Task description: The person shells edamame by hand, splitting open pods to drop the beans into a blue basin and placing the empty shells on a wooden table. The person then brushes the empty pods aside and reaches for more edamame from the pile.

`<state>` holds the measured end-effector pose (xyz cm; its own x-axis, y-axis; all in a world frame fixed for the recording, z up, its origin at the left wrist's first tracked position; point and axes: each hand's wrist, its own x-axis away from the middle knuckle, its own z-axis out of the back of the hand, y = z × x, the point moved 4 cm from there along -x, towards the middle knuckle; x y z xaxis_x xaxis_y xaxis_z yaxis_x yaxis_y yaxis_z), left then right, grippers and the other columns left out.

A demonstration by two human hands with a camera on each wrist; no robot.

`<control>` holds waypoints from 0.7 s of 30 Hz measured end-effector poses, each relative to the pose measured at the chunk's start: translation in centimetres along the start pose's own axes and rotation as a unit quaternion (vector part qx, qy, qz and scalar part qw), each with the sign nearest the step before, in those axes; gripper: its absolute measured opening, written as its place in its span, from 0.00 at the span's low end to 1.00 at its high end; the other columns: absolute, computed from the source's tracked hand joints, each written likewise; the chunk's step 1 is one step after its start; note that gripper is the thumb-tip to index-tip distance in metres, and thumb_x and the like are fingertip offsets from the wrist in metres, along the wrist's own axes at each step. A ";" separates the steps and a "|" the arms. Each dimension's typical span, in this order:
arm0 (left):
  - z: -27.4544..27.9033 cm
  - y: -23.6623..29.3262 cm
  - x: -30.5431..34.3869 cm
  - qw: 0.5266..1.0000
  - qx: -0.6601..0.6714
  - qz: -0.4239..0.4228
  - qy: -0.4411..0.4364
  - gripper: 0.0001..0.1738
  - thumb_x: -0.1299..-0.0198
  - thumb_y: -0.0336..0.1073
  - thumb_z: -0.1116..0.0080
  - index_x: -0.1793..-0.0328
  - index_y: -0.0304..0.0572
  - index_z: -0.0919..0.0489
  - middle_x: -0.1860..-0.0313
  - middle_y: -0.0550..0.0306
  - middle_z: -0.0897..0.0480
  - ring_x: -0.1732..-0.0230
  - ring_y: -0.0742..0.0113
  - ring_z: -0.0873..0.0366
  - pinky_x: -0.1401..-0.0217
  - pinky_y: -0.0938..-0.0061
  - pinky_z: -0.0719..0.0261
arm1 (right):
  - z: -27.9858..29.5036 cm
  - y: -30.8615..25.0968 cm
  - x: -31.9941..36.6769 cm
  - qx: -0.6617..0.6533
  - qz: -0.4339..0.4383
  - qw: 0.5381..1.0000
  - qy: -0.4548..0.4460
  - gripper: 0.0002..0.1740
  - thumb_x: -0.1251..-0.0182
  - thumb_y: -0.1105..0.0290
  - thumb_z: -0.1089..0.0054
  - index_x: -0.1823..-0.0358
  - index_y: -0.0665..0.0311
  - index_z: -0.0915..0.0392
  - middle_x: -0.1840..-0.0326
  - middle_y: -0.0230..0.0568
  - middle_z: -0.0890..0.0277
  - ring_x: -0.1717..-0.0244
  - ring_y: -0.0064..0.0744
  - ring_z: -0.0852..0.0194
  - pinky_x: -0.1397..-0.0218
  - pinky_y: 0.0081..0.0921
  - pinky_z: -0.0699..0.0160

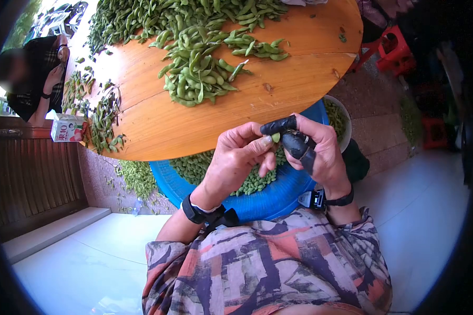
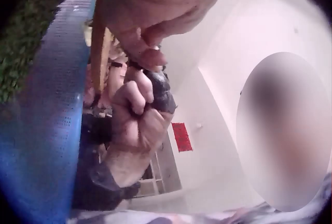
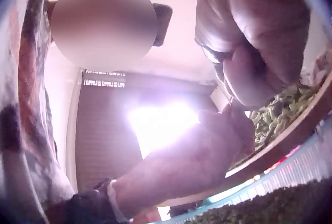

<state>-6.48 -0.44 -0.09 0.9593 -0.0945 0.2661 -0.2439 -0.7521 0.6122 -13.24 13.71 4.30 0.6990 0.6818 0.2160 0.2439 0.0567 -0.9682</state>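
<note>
In the head view a small green pod [image 1: 276,137] is between the hands, above a blue basket [image 1: 165,181] of shelled green beans [image 1: 255,181]. My left hand [image 1: 236,157] pinches it with the thumb and a finger. Black wrapping [image 1: 278,125] covers fingers of my right hand [image 1: 323,149], which grips the pod's other side. The left wrist view shows the left hand [image 2: 161,6] meeting the curled right hand [image 2: 140,115]. In the right wrist view the right hand [image 3: 254,37] hides the pod, with the left hand [image 3: 192,151] below.
A round wooden table [image 1: 142,126] bears heaps of green pods [image 1: 194,79], dark scraps [image 1: 104,118] and a carton [image 1: 68,128]. Another person [image 1: 37,79] sits at the left. A pale bowl [image 1: 347,123] and red stools [image 1: 397,52] stand at the right. Green pieces [image 1: 136,176] lie on the floor.
</note>
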 end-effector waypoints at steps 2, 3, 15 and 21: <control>-0.5 -0.1 -0.1 0.997 -0.062 -0.037 0.019 0.08 0.32 0.28 0.44 0.50 0.34 0.22 0.66 0.52 0.17 0.76 0.69 0.20 0.78 0.80 0.23 | -0.4 -0.5 -0.1 0.082 0.058 0.994 0.041 0.15 0.43 0.80 0.42 0.53 0.69 0.21 0.67 0.42 0.27 0.67 0.34 0.26 0.64 0.27 0.28; -0.7 0.0 -0.1 0.989 -0.124 -0.073 0.037 0.08 0.32 0.28 0.44 0.49 0.34 0.23 0.65 0.52 0.17 0.75 0.69 0.20 0.78 0.79 0.22 | -0.5 -0.8 0.1 0.174 0.122 0.975 0.059 0.16 0.46 0.80 0.41 0.53 0.68 0.21 0.67 0.43 0.27 0.67 0.37 0.25 0.64 0.28 0.28; -1.9 1.3 0.5 0.752 -0.593 -0.283 0.046 0.08 0.30 0.26 0.51 0.48 0.31 0.26 0.77 0.55 0.19 0.78 0.70 0.19 0.71 0.73 0.22 | -1.4 -1.1 0.6 0.322 0.232 0.909 0.129 0.12 0.51 0.83 0.43 0.62 0.69 0.25 0.69 0.48 0.30 0.68 0.50 0.26 0.65 0.33 0.27; -1.0 0.3 0.2 0.930 -0.356 -0.086 0.029 0.09 0.27 0.28 0.54 0.47 0.30 0.26 0.69 0.53 0.16 0.71 0.69 0.16 0.67 0.76 0.19 | -0.4 0.7 0.6 0.171 0.076 0.976 0.108 0.08 0.40 0.80 0.45 0.59 0.71 0.23 0.71 0.42 0.27 0.71 0.29 0.28 0.66 0.25 0.29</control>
<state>-6.53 0.01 0.87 0.9886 0.0370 0.1459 -0.1401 -0.1276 0.9819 -12.37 13.89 3.78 0.8446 0.5328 0.0522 -0.0867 0.2324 -0.9688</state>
